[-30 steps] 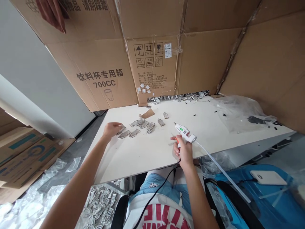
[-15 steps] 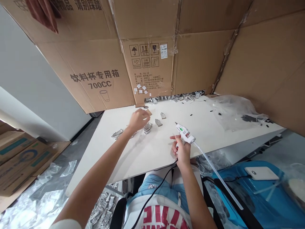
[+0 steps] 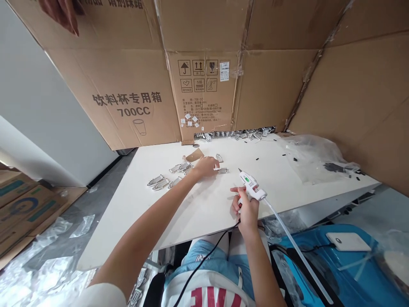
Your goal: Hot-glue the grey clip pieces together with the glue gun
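My left hand [image 3: 207,166] is over the middle of the white table [image 3: 204,204], its fingers closed on one end of a small silver metal clip [image 3: 221,170]. Another clip [image 3: 219,157] lies just behind it. Left of the hand, several more clips [image 3: 161,183] lie in loose groups, near a piece of brown cardboard [image 3: 194,155]. In my right hand [image 3: 248,211] is a white glue gun [image 3: 251,183], its nozzle pointing up and left toward the clip. A long clear glue stick sticks out of its rear.
Cardboard walls [image 3: 128,81] stand behind the table, with more clips [image 3: 236,134] heaped at a gap below. On the right lies a clear plastic bag [image 3: 315,157] near small black pieces. A blue plastic tub [image 3: 354,264] holds a white power bank [image 3: 348,241]. A black cable crosses my lap.
My left hand has moved right, from beside the cardboard piece to the clip, and now grips it. The glue gun stays in my right hand, nearly in place. The view has shifted slightly.
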### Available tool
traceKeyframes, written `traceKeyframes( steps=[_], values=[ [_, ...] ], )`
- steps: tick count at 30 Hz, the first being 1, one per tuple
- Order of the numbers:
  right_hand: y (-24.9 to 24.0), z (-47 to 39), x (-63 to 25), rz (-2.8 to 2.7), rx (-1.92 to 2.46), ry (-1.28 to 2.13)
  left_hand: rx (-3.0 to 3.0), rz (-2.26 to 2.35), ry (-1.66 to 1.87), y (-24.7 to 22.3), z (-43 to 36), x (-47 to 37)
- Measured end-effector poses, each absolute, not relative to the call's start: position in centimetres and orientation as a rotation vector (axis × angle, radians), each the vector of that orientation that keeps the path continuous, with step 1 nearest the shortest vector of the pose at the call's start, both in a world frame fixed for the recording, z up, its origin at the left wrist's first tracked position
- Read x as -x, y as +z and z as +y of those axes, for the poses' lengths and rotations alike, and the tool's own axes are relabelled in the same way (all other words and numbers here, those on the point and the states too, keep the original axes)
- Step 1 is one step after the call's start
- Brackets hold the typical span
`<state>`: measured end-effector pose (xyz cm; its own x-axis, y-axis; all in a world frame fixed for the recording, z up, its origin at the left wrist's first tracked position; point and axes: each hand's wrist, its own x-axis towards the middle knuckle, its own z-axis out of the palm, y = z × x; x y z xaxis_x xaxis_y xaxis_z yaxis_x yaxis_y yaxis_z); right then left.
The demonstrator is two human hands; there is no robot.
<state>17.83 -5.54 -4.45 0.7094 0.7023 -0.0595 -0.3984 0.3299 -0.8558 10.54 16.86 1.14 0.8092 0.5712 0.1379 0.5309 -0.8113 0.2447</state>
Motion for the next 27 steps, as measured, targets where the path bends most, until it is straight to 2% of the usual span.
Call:
traceKeyframes(
  steps=[6,12,18,22,27],
  values=[
    [-4.5,-5.7,-17.6,-0.393,1.026,0.770,-3.048,0.687,0.286,0.0,12.7,-10.2],
    [-4.6,-5.5,-17.5,-0.359,0.995,0.707,-3.205,0.705,0.263,-0.8,9.4,-9.9],
    [-4.4,-5.3,-17.4,-0.295,1.010,0.661,-3.259,0.739,0.637,-1.5,7.5,-8.4],
    [-4.2,-5.4,-17.4,-0.258,1.043,0.662,-3.300,0.567,0.937,-1.9,6.4,-7.5],
    [-4.1,-5.6,-17.4,-0.250,1.066,0.628,-3.332,0.285,1.096,-2.0,6.1,-6.9]
  ],
)
